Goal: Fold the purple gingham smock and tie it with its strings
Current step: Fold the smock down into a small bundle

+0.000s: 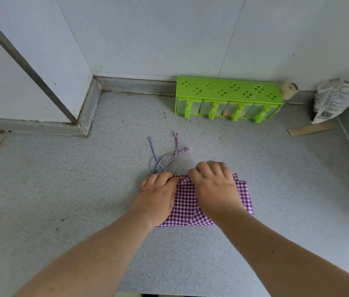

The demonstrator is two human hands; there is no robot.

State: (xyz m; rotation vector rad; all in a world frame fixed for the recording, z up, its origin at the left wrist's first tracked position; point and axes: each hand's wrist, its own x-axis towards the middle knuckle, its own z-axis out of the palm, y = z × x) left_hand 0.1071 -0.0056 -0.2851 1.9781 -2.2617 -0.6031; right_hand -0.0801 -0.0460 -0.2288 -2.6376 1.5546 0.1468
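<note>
The purple gingham smock (185, 205) lies folded into a small rectangle on the grey speckled counter (83, 200). Its strings (169, 155), gingham and pale blue, trail out from the far edge toward the wall. My left hand (158, 194) rests on the left part of the fold, its fingers pinching the cloth near the top edge. My right hand (214, 185) covers the right part, fingers curled over the far edge of the fabric. Both hands hide much of the smock.
A green plastic spice rack (227, 97) stands against the back wall. To its right are a small beige bottle (289, 91), a printed bag (334, 99) in the corner and a flat wooden stick (310, 128). A wall corner juts in at left (79, 99).
</note>
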